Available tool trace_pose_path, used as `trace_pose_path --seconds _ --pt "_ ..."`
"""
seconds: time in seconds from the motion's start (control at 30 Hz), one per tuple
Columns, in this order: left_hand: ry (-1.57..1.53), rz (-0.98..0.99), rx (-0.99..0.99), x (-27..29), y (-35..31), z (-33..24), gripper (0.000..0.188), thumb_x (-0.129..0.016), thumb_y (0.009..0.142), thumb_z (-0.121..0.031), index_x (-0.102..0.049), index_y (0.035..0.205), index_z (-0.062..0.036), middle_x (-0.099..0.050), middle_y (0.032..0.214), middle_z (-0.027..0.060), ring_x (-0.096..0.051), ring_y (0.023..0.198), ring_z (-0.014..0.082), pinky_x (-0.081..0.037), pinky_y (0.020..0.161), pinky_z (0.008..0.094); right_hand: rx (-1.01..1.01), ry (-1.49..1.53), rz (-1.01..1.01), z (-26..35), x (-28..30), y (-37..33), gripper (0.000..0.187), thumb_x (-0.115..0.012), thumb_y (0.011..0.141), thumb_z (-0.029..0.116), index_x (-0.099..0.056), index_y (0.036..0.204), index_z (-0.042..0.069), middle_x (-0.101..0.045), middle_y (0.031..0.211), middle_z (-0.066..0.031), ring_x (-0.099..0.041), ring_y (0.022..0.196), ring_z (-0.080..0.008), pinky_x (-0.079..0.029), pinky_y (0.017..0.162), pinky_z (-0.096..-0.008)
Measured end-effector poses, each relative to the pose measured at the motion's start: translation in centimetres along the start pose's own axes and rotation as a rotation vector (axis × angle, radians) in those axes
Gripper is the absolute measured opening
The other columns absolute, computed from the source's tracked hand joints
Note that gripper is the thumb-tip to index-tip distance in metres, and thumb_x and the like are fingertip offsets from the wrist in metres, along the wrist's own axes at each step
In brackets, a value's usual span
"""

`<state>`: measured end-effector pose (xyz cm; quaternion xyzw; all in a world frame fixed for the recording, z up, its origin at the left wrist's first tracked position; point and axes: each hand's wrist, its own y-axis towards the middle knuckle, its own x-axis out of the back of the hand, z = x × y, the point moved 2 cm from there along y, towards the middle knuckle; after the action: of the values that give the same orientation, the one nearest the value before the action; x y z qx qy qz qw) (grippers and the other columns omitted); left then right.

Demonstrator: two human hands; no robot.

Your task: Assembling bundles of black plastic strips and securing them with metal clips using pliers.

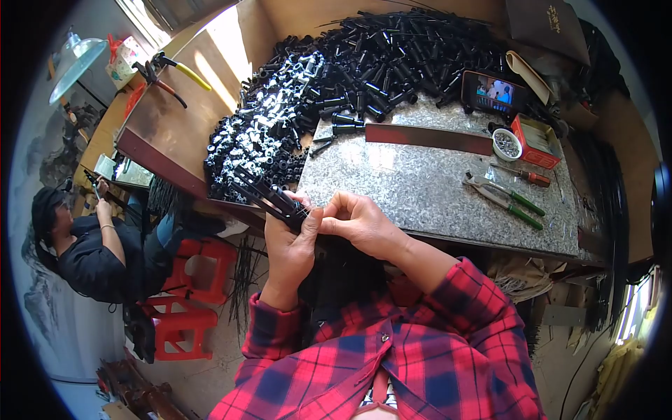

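Note:
My left hand (289,253) is closed round a black bundle of slim ribs (267,198), which looks like part of an umbrella frame. The bundle slants up to the left, over the table's front edge. Its lower end shows by my left thumb. Right beside that end, my right hand (359,222) is closed in a pinch, its fingertips close to my left thumb. Anything between those fingertips is too small to make out. Just beyond the bundle lies a heap of short black ring-like fittings (255,143), shiny in the sunlight.
Black tubes (392,59) are piled at the back of the stone-patterned tabletop (413,185). A dark red strip (427,137), green-handled pliers (504,199), a screwdriver (528,175), a bowl of small parts (506,144), a red box (535,142) and a phone (493,92) lie rightward. A person (91,241) sits at left by red stools (183,325).

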<state>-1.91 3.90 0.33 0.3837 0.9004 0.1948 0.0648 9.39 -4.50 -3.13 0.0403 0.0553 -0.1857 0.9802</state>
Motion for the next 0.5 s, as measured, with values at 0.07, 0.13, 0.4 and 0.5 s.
trace_pose_path --seconds 0.07,0.13,0.4,0.5 --pt "0.007 0.005 -0.013 -0.2 -0.1 -0.1 0.02 -0.063 0.087 -0.005 -0.048 0.1 -0.0036 -0.051 0.087 0.0005 -0.049 0.079 0.007 -0.042 0.071 0.0216 -0.014 0.062 0.024 -0.4 0.0 0.0 0.018 -0.068 0.086 0.012 -0.053 0.089 0.003 -0.06 0.085 -0.0015 -0.057 0.079 -0.0066 -0.048 0.07 -0.0215" --pt "0.074 -0.048 -0.056 -0.5 -0.4 -0.2 0.018 -0.063 0.087 -0.004 -0.049 0.098 -0.0034 -0.051 0.086 0.0009 -0.049 0.076 0.0074 -0.042 0.068 0.0225 -0.018 0.1 0.043 -0.3 0.2 0.0 0.018 -0.068 0.086 0.012 -0.053 0.09 0.002 -0.06 0.086 -0.0022 -0.058 0.08 -0.0074 -0.049 0.072 -0.0221" --pt "0.103 -0.035 -0.098 -1.3 -1.0 0.5 0.02 -0.061 0.087 -0.002 -0.047 0.101 -0.0034 -0.053 0.087 0.0024 -0.052 0.076 0.0095 -0.043 0.07 0.0238 -0.037 0.212 0.077 0.3 0.8 -1.0 0.024 -0.068 0.085 0.009 -0.052 0.1 0.0 -0.059 0.098 -0.0066 -0.058 0.093 -0.0115 -0.049 0.082 -0.0261" --pt "0.036 0.003 -0.014 -2.2 -1.6 0.9 0.02 -0.063 0.085 -0.002 -0.049 0.1 -0.0029 -0.055 0.092 0.0047 -0.055 0.078 0.0105 -0.044 0.071 0.0241 0.024 0.132 0.002 1.9 2.0 -2.8 0.028 -0.068 0.084 0.008 -0.051 0.105 0.0 -0.058 0.099 -0.0074 -0.058 0.094 -0.0135 -0.049 0.083 -0.0276"
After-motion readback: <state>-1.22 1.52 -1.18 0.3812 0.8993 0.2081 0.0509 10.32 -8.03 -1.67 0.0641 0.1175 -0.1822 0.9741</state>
